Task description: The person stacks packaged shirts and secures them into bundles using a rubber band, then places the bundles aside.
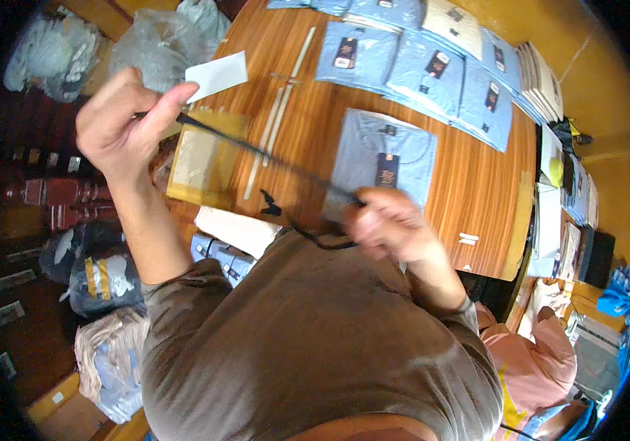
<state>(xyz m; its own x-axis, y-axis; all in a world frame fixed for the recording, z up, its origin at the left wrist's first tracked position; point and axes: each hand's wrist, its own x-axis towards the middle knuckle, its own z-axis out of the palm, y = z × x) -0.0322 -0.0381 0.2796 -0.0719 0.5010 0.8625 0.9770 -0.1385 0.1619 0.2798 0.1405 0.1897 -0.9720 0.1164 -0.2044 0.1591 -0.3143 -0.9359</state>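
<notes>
The left hand [120, 121] was raised over the left edge of the wooden table [469, 184], its thumb and forefinger pinched on one end of a thin dark strip [267, 156]. The strip ran taut and slanting down to the right hand [388, 224], whose fingers were clenched around the other end near the table's near edge; that hand was blurred, so the exact grip could not be read, though a dark cord appeared to hang from it. A folded light-blue shirt [385, 151] with a dark tag lay flat on the table just beyond the right hand. More folded light-blue shirts [432, 70] lay in a row along the far edge. A white card [217, 75] lay near the far left corner, beside two pale slats [278, 117] and a yellowish flat packet [201, 158].
</notes>
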